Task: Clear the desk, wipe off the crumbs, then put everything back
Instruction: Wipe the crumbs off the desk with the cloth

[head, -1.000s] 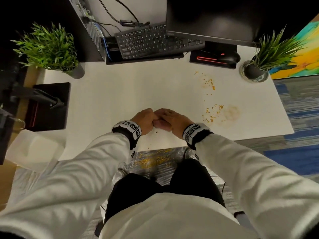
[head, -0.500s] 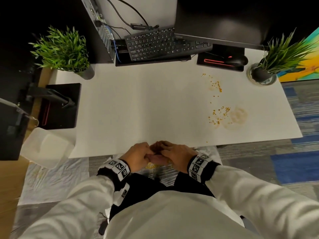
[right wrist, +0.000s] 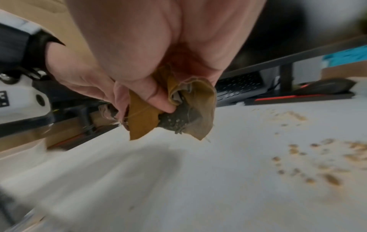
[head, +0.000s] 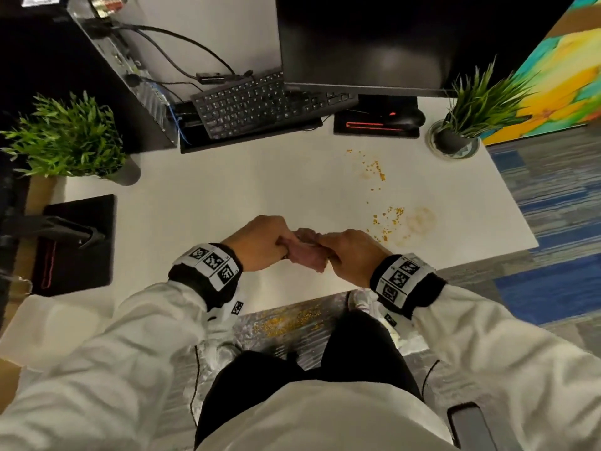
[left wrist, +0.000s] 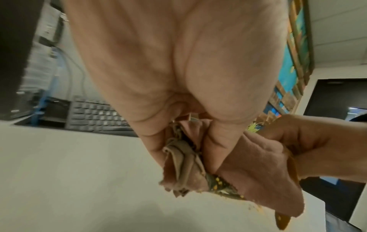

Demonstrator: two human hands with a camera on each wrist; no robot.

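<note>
A crumpled pink-brown cloth (head: 305, 253) with yellow crumbs stuck in its folds is held between both hands just above the white desk (head: 227, 196), near its front edge. My left hand (head: 260, 244) grips one end of the cloth (left wrist: 184, 169). My right hand (head: 349, 255) grips the other end (right wrist: 190, 109). Yellow crumbs (head: 387, 219) and a round stain (head: 421, 218) lie on the desk right of my hands; more crumbs (head: 374, 167) lie further back.
At the back stand a keyboard (head: 260, 102), a monitor (head: 361, 40), and a mouse (head: 409, 117) on a black pad. Potted plants stand at the left (head: 65, 138) and right (head: 468, 115) corners. Crumbs lie on a plastic sheet (head: 286, 323) on the floor.
Both hands with the cloth dropped below the desk's front edge half a second ago and have come back up over the desk.
</note>
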